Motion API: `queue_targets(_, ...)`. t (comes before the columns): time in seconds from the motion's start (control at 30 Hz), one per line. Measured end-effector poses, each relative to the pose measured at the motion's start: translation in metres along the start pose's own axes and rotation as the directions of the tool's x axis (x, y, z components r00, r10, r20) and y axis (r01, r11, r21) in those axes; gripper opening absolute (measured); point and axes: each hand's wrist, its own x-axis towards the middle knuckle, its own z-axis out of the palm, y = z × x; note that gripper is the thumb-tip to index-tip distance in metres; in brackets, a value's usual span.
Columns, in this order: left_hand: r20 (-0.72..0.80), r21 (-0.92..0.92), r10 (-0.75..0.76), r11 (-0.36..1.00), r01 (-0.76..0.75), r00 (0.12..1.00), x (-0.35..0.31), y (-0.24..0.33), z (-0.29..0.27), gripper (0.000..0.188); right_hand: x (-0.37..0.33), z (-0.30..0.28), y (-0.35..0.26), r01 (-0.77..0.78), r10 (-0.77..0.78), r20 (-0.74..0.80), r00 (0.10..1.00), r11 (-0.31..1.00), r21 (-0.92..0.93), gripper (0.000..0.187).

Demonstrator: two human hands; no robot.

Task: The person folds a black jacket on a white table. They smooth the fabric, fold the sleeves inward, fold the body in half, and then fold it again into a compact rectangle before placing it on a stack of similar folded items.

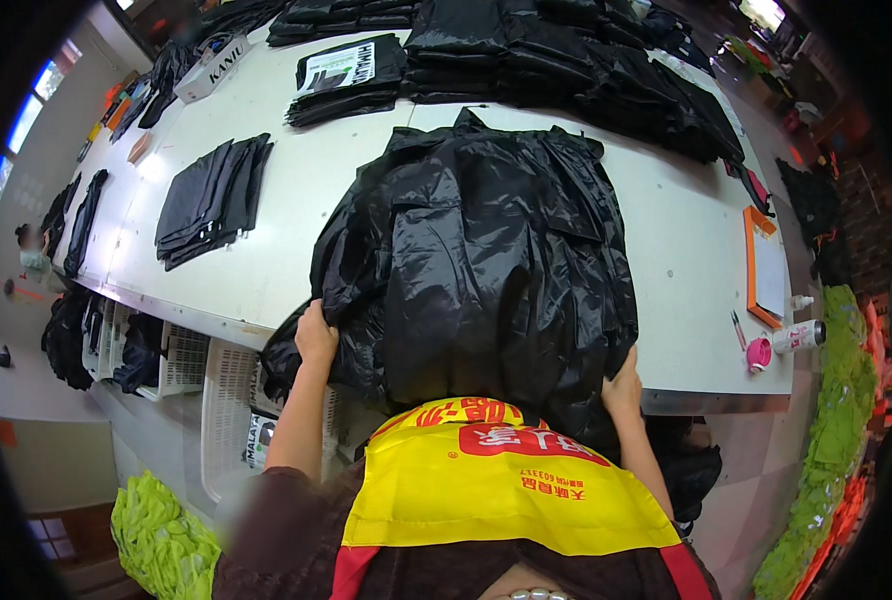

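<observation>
Two hands, fingers closed on black garment

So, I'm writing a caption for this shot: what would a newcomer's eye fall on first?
Probably the yellow apron, low in the middle, worn by the person. Just above it, a glossy black garment spreads over the white table, the left hand and right hand at its sides. Bright lime-green fabric stands out at lower left and far right.

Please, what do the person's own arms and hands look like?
The left hand and right hand are ungloved, with no watch or bracelet visible. A dark brown sleeve covers the left upper arm, leaving the left forearm bare. The right forearm is bare too.
</observation>
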Motion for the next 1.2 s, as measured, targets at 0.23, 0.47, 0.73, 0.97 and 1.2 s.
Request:
queue_targets(0.23,-0.294,0.097,0.230,0.973,-0.210,0.928,0.074,-0.048,-0.103,0.038,0.040,-0.075,0.058,0.060,-0.063,-0.371,0.926,0.998,-0.021,0.075)
queue_targets(0.47,0.009,0.315,0.085,0.945,-0.084,0.996,0.127,-0.044,-0.035,0.033,0.079,-0.066,0.064,-0.193,0.132,-0.291,0.948,0.962,-0.192,0.078)
queue_targets(0.73,-0.185,0.235,0.368,0.917,-0.323,0.911,0.116,0.079,-0.067,0.049,0.102,-0.111,-0.011,0.384,-0.397,-0.337,0.854,0.917,-0.106,0.059)
queue_targets(0.97,0.087,-0.121,0.764,0.645,-0.755,0.639,0.106,0.164,0.053,0.070,0.076,0.040,-0.057,0.547,-0.547,0.170,0.820,0.660,-0.515,0.076)
queue_targets(1.2,-0.026,-0.293,0.700,0.677,-0.675,0.714,0.106,0.202,0.054,0.064,0.166,-0.039,-0.170,0.545,-0.367,0.571,0.734,0.821,-0.172,0.041)
